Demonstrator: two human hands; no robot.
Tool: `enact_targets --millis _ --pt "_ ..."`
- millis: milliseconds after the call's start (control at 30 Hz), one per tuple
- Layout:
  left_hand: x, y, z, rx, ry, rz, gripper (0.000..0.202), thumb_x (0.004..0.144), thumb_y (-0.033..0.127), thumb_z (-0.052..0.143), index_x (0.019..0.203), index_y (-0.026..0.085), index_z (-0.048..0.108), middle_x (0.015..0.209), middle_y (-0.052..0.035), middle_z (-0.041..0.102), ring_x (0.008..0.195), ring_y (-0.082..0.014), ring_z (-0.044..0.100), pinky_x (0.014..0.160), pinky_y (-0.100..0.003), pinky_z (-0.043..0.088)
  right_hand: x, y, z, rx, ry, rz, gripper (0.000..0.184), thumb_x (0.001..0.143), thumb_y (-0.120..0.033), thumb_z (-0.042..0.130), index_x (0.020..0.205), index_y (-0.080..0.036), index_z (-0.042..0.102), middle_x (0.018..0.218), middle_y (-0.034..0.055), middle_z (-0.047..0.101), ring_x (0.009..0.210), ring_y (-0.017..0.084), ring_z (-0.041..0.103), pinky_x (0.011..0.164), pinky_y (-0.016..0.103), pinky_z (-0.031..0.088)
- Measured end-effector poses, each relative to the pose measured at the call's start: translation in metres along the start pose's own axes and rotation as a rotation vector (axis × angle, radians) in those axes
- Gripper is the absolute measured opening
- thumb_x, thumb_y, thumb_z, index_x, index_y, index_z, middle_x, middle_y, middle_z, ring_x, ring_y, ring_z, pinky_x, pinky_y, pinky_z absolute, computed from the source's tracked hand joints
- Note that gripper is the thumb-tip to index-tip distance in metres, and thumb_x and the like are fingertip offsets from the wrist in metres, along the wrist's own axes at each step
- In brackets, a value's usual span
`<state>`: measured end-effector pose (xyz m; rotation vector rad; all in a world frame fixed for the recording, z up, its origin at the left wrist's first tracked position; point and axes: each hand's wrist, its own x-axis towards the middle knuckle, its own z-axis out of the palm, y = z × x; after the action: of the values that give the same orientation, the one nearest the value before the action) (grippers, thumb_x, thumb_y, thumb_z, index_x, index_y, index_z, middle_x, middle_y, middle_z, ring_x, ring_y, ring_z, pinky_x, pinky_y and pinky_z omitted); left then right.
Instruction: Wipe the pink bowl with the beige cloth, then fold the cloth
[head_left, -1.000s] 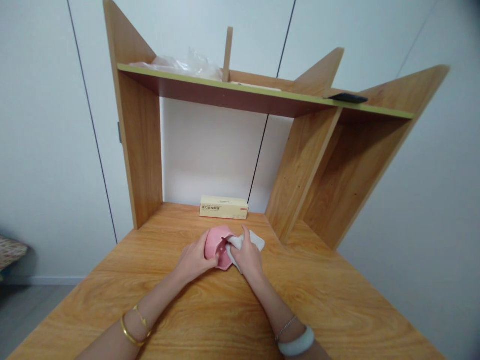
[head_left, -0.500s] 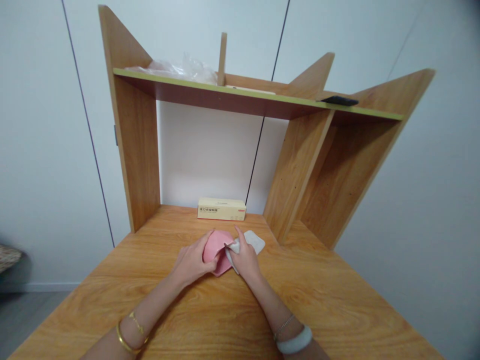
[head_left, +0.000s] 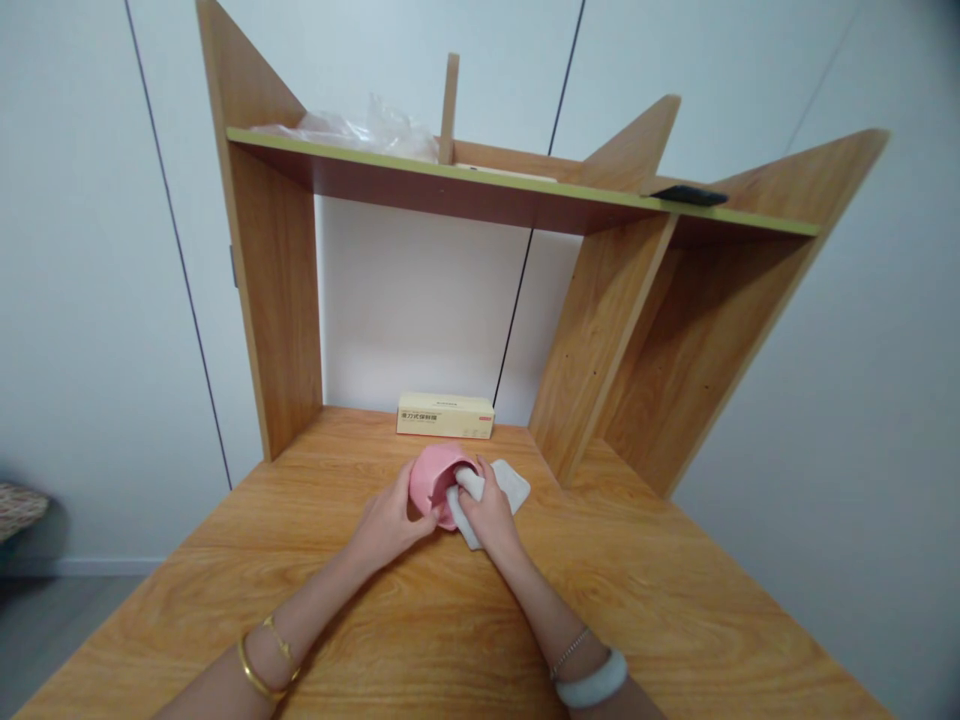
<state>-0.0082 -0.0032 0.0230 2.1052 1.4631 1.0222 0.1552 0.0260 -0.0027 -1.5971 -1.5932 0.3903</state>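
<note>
Left hand (head_left: 391, 517) grips pink bowl (head_left: 430, 474); right hand (head_left: 489, 507) clutches white cloth (head_left: 513, 486). Box (head_left: 445, 420) at far edge of tabletop (head_left: 637, 590), label reading "…刀式保鲜膜".

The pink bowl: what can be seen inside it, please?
Inside the pink bowl show part of the white cloth, held by the right hand, and some inner wall. Cloth, hand and the bowl's side cover the rest from view.

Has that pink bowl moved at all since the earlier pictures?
Yes, slightly: the pink bowl now shows closer to the cream box behind it, upward in the view. Whether it was lifted, pushed back or tilted, I can't tell.
</note>
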Motion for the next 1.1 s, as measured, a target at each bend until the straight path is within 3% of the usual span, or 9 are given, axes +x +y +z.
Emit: enact_targets --millis 167,433,733,933,1100 --pt "-0.002 0.013 -0.010 0.171 -0.027 -0.017 0.066 0.065 0.039 0.058 0.125 0.022 0.037 0.116 -0.0077 0.056 0.100 -0.0259 0.054 0.085 -0.033 0.039 -0.003 -0.009 -0.008 -0.228 -0.007 0.010 0.067 0.073 -0.029 0.050 0.132 -0.012 0.024 0.080 0.0078 0.065 0.075 0.021 0.060 0.060 0.025 0.039" --pt "-0.005 0.020 -0.019 0.265 -0.090 0.019 0.067 0.064 0.040 0.055 0.126 0.023 0.036 0.108 -0.0069 0.061 0.099 -0.0269 0.056 0.083 -0.032 0.039 -0.008 -0.015 -0.016 -0.407 0.055 -0.155 0.068 0.073 -0.032 0.051 0.133 -0.016 0.022 0.076 0.0061 0.065 0.075 0.022 0.061 0.061 0.026 0.036" --pt "-0.003 0.015 -0.015 0.235 -0.080 0.026 0.065 0.070 0.042 0.051 0.129 0.024 0.031 0.119 -0.0074 0.054 0.103 -0.0263 0.054 0.085 -0.034 0.038 -0.006 -0.011 -0.012 -0.311 -0.060 -0.061 0.061 0.074 -0.030 0.051 0.130 -0.018 0.030 0.083 0.0066 0.066 0.080 0.022 0.060 0.063 0.026 0.037" --pt "0.000 0.002 -0.007 0.091 0.001 -0.005 0.076 0.073 0.050 0.048 0.134 0.017 0.017 0.126 -0.0132 0.046 0.107 -0.0278 0.050 0.085 -0.037 0.040 -0.004 -0.002 -0.005 -0.082 -0.012 0.003 0.057 0.076 -0.023 0.046 0.130 -0.016 0.030 0.096 0.0084 0.064 0.089 0.020 0.059 0.070 0.026 0.041" --pt "-0.001 0.000 0.001 -0.104 -0.047 0.039 0.071 0.073 0.047 0.052 0.129 0.015 0.023 0.116 -0.0125 0.053 0.099 -0.0229 0.055 0.080 -0.033 0.043 0.001 0.004 0.000 0.121 0.009 -0.012 0.049 0.076 -0.021 0.042 0.125 -0.018 0.036 0.109 0.0064 0.059 0.098 0.016 0.055 0.079 0.025 0.041"
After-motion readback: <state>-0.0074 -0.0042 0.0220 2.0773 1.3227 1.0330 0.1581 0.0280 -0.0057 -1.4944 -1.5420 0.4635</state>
